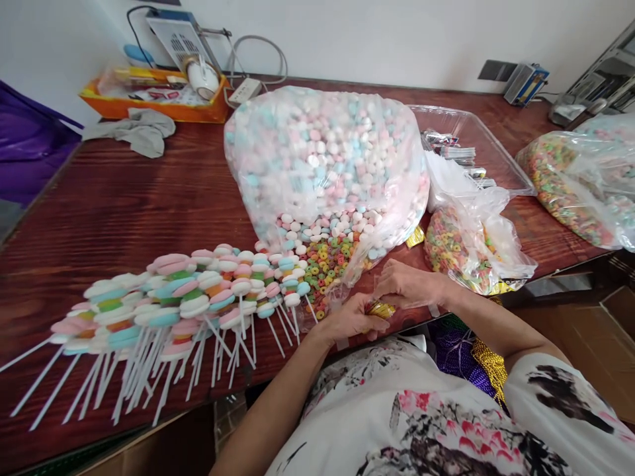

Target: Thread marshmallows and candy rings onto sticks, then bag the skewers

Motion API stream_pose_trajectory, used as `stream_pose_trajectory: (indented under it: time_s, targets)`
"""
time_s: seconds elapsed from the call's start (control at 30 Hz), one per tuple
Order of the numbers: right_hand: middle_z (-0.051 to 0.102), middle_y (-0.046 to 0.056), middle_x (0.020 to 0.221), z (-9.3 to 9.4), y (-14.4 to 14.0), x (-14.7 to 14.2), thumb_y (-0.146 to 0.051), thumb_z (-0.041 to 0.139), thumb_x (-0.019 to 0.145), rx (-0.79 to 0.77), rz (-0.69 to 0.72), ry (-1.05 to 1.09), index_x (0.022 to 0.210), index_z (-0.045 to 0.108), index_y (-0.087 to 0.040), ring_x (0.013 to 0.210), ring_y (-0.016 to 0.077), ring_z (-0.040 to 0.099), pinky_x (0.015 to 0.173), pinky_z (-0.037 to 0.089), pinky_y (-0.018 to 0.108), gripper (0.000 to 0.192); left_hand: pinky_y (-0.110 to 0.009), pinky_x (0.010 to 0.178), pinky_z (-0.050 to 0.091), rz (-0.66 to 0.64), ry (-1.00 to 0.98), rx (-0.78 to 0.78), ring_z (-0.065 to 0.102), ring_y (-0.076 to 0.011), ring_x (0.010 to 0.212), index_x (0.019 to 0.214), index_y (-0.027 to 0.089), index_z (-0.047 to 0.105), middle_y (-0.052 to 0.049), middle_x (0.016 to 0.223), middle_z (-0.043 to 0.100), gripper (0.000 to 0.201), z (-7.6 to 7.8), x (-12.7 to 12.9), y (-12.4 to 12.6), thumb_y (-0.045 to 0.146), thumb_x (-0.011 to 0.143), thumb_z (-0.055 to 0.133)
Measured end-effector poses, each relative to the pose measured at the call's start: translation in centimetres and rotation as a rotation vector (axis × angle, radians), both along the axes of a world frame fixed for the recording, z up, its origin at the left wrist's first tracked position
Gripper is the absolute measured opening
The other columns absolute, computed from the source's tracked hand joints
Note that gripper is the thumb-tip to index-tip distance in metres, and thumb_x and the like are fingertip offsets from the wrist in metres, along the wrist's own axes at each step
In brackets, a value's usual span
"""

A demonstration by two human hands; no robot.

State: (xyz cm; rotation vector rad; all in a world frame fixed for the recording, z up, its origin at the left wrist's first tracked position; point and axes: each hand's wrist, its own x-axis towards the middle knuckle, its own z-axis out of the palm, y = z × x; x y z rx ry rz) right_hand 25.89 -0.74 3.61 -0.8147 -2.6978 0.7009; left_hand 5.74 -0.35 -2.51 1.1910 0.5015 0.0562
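While near table edge [415, 317], left hand [353, 318] around gold strips [381, 309], right's [405, 284] hold unclear, bare wood [193, 198] far-left

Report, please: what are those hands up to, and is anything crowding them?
Left hand holding gold strips. Right hand close beside, fingers bent; contact unclear. Big candy bag close beyond, candy sticks piled to the left.

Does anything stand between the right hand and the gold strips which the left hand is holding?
Nothing visible does. The right hand is close beside the gold strips in the left hand; whether it touches them, I cannot tell.
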Motion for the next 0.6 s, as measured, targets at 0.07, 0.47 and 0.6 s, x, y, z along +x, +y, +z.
stream_pose_trajectory:
  time_s: [0.07, 0.47, 0.6]
  targets:
    - [0.075, 0.002, 0.079, 0.1, 0.1, 0.6, -0.013, 0.054, 0.093, 0.017, -0.038, 0.077, 0.093, 0.075, -0.02, 0.073, 0.0138, 0.065, 0.074, 0.041, 0.029, 0.022, -0.022, 0.051, 0.039, 0.03, -0.011, 0.055, 0.053, -0.009, 0.049, 0.086, 0.015, 0.062, 0.002, 0.065, 0.062, 0.03, 0.5, 0.1, 0.2, 0.041, 0.078, 0.075]
    - [0.074, -0.001, 0.075, 0.2, 0.2, 0.4, -0.01, 0.06, 0.083, 0.103, -0.173, -0.098, 0.086, 0.077, -0.023, 0.079, 0.0164, 0.061, 0.082, 0.029, 0.036, 0.022, -0.021, 0.041, 0.028, 0.061, 0.075, 0.132, 0.042, -0.0068, 0.041, 0.096, 0.015, 0.059, 0.003, 0.063, 0.063, 0.04, 0.5, 0.0, 0.9, 0.051, 0.081, 0.07]
    - [0.071, 0.0, 0.07, 0.0, -0.1, -0.1, -0.012, 0.059, 0.084, 0.183, -0.205, -0.098, 0.08, 0.075, -0.023, 0.077, 0.0176, 0.057, 0.083, 0.026, 0.038, 0.02, -0.021, 0.04, 0.029, 0.088, 0.107, 0.172, 0.043, -0.0073, 0.041, 0.09, 0.016, 0.06, 0.003, 0.06, 0.063, 0.034, 0.5, 0.1, 0.9, 0.047, 0.081, 0.068]
